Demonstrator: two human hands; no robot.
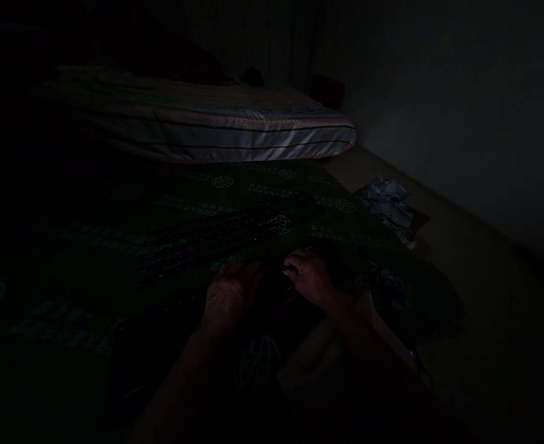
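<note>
The scene is very dark. My left hand (230,291) rests back-up over a black item (179,314) on a green printed sheet (82,246); its fingertips are lost in shadow. To its right, my right hand (309,276) is closed, thumb and fingers curled together in a pinch. Whatever they grip is too dark to name. A thin pale line shows just above this hand. Beyond both hands, several long dark strips (216,231) with small shiny dots lie side by side on the sheet.
A mattress with a striped cover (253,132) stands at the back. Crumpled bluish plastic or paper (387,200) lies on the floor (457,259) at the right, near a plain wall (475,111). A pale edge (387,330) shows beside my right forearm.
</note>
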